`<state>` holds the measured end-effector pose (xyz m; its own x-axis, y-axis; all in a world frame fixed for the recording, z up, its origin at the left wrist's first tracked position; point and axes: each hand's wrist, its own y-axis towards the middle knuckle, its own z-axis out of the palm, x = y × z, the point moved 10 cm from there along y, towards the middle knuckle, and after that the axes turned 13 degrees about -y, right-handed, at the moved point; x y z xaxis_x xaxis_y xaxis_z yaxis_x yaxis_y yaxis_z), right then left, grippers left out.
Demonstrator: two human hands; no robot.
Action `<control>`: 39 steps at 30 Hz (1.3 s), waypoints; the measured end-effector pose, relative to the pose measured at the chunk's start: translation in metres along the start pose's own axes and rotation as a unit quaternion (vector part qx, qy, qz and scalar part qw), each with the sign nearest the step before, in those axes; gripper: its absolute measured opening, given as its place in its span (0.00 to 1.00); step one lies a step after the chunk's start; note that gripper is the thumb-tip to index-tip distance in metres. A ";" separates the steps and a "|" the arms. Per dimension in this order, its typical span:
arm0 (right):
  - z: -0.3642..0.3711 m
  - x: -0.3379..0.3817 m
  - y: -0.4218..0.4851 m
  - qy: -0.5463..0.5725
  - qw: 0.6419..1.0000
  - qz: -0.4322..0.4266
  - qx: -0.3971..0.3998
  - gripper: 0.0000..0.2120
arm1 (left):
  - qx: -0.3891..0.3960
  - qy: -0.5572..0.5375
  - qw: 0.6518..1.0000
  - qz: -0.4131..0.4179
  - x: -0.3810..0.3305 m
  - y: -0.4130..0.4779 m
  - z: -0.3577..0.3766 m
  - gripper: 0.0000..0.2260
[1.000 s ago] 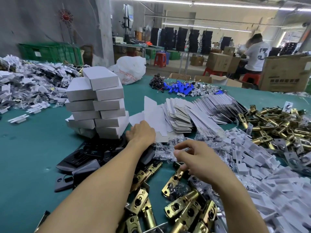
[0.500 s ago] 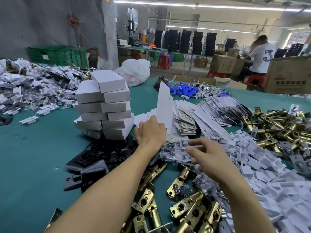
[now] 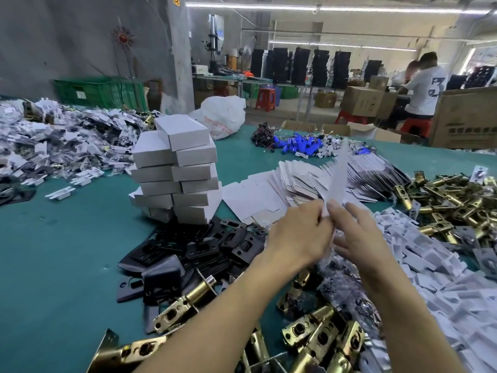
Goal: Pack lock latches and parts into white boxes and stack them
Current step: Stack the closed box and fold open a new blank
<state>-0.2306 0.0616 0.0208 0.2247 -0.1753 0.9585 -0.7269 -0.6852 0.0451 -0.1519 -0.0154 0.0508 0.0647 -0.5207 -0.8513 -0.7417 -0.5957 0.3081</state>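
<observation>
A flat white blank [image 3: 337, 179] is held up on edge above the middle of the surface [image 3: 67, 251], blurred, with its lower end gripped by both the left hand [image 3: 297, 236] and the right hand [image 3: 359, 238], fingers closed on the card. Just behind it the fanned pile of blanks [image 3: 301, 179] is laid flat, and left of that the stack of closed white boxes [image 3: 177, 170] is stood, leaning a little, with black plates [image 3: 188, 251] heaped at its foot. Brass latches [image 3: 322, 332] are spread under the forearms, bagged parts [image 3: 341, 275] are seen below the hands, and white inserts [image 3: 430, 254] are piled to the right.
</observation>
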 end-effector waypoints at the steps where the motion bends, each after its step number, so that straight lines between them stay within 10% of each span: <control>1: -0.001 0.000 0.001 0.026 1.000 0.008 -0.002 0.26 | 0.034 0.006 0.999 0.025 -0.007 -0.005 0.006 0.11; 8: -0.014 0.004 -0.006 0.050 0.999 0.003 -0.006 0.55 | 0.130 0.087 0.987 0.040 -0.015 -0.021 0.011 0.12; 12: -0.010 0.016 -0.011 0.003 0.998 -0.032 0.046 0.29 | 0.211 -0.098 0.967 -0.106 0.015 -0.032 0.008 0.33; 17: -0.001 0.031 -0.020 -0.069 0.991 -0.086 0.075 0.25 | 0.147 -0.332 0.922 -0.132 0.020 -0.030 -0.004 0.49; 23: 0.040 0.037 -0.040 -0.149 0.952 -0.121 0.237 0.32 | 0.053 -0.445 0.884 -0.130 0.032 -0.021 -0.015 0.46; 30: 0.040 0.043 -0.045 -0.157 0.956 -0.133 0.209 0.37 | 0.045 -0.484 0.868 -0.101 0.027 -0.025 -0.018 0.58; 39: 0.054 0.060 -0.050 -0.183 0.935 -0.204 0.227 0.17 | -0.061 -0.432 0.899 -0.017 0.030 -0.019 -0.043 0.39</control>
<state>-0.1458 0.0472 0.0609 0.6901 -0.0076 0.7236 -0.2006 -0.9628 0.1812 -0.1074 -0.0457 0.0380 -0.4963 0.1380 -0.8571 -0.6668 -0.6928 0.2746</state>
